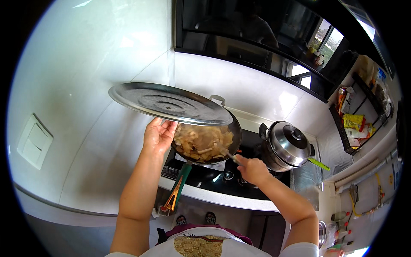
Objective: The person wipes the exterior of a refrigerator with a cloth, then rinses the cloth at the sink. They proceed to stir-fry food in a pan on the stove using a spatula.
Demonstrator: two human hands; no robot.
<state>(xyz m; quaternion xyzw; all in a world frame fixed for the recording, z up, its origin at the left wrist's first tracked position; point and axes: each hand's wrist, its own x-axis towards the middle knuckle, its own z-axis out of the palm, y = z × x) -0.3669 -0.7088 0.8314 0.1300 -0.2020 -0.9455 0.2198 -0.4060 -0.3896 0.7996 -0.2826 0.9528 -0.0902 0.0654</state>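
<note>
A large round metal lid (pixel 167 103) is tilted above the left part of the wok (pixel 236 135). My left hand (pixel 159 136) grips the lid at its near edge; some of the fingers are hidden beneath it. Sliced, pale brown food (pixel 201 141) lies in the wok, looking hazy or blurred. My right hand (pixel 253 169) is closed round the handle of what seems a spatula (pixel 233 157), whose head is hidden among the food. The wok's green handle (pixel 183 173), with an orange end, points toward me between my forearms.
On the black cooktop (pixel 214 182), a lidded steel pot (pixel 289 145) stands right of the wok. A bright green handle (pixel 319 164) sticks out beside it. A wall rack (pixel 357 115) holds packets at the right. White wall (pixel 81 107) is close on the left, with a switch (pixel 35 141).
</note>
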